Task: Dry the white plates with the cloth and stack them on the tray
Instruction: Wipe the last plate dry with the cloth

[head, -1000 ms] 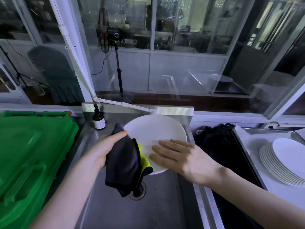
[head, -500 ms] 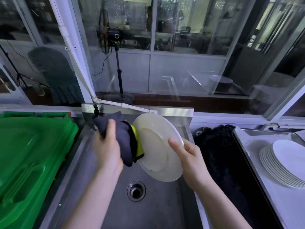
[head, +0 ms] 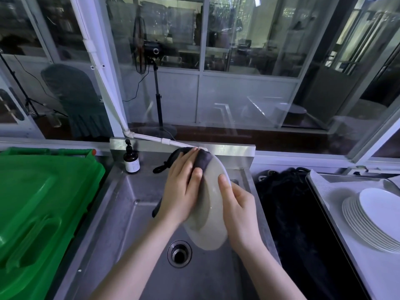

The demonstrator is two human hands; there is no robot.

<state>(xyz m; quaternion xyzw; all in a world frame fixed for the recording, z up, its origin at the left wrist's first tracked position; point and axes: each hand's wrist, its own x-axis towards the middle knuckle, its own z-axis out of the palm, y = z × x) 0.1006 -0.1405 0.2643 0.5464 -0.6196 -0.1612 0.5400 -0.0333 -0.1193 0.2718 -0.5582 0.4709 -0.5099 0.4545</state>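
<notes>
Head view: left fingers [head: 190,161] grip cloth [head: 203,158], right fingers [head: 224,183] grip plate [head: 211,213] over sink [head: 129,213]; tray [head: 336,189] holds stacked plates [head: 376,211].

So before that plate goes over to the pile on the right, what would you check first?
1. Right hand has a firm grip on the plate: ok, thumb on its face, fingers behind.
2. Left hand holds the cloth against the plate: ok.
3. Plate is fully dry: cannot tell.
4. Plate is held over the sink, so drips fall in: ok.
5. Stack on the tray can take another: ok, its top plate is bare.
</notes>
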